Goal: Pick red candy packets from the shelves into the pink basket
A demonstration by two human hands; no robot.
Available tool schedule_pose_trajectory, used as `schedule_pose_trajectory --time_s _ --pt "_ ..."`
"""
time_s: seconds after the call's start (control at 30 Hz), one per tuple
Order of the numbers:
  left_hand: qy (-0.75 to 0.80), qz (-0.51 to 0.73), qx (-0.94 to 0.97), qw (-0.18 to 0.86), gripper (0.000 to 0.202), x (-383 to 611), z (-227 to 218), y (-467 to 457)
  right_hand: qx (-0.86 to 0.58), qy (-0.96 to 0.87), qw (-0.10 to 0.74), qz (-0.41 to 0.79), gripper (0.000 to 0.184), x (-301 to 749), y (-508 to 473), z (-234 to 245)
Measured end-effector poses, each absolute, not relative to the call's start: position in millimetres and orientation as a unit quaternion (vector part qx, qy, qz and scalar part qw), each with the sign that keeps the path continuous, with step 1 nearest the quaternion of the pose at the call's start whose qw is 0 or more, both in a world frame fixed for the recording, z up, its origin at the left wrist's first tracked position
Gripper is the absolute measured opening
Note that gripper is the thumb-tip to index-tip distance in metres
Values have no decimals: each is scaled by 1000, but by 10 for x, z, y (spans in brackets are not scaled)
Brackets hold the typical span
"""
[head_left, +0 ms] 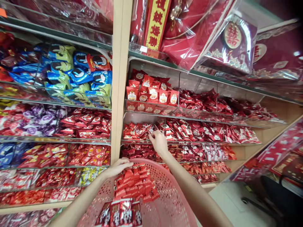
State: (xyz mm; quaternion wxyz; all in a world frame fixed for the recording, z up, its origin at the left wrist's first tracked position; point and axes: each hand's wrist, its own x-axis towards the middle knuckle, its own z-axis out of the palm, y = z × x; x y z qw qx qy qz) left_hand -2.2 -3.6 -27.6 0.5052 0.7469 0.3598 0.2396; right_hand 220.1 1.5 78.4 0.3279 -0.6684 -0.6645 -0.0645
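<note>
A pink perforated plastic basket [175,189] is in front of me, tilted so that I look into it. My left hand [119,167] grips its rim at the upper left, fingers bent over the edge. In the basket lie small red candy packets [137,181] in overlapping rows, and below them several dark red packets [121,212] side by side. My right hand [159,142] reaches over the basket to a clear shelf bin. Its thumb and fingers are pinched at a small red-and-white candy packet [149,128] among other red packets [134,130].
Stepped shelves of clear bins hold wrapped sweets, with blue and green packets [80,72] at left. A wooden upright [119,78] divides the shelves. Above hang red wrapped bags [229,47] behind a glass shelf edge. At lower right stands a black chair [276,192] on the floor.
</note>
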Motion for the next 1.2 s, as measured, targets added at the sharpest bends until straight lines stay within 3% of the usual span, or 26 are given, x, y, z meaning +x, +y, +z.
schedule_pose_trajectory --time_s 0.17,0.33,0.47,0.6,0.73,0.83,0.97,1.07,1.2 --pt "360 233 765 482 43 -27 -273 -33 -625 -613 484 -10 24 2408 109 769" --pt "365 224 775 465 45 -30 -271 -40 -561 -506 632 174 32 2469 -91 767" --pt "374 216 771 469 44 -21 -277 -39 -514 -468 658 289 34 2412 -333 656" --pt "379 219 766 471 44 -12 -265 -56 -484 -454 582 469 34 2289 -512 412" --pt "374 214 759 487 44 -1 -261 -75 -511 -481 404 586 29 2146 -674 132" --pt "378 213 757 489 43 9 -269 -82 -544 -508 248 620 21 2051 -795 -76" --pt "384 215 749 495 41 18 -253 -91 -562 -504 122 644 17 1947 -893 -336" --pt "387 213 747 498 41 21 -230 -92 -567 -495 51 656 20 1900 -914 -467" --pt "381 212 753 493 43 25 -215 -79 -575 -492 32 654 18 1881 -923 -569"
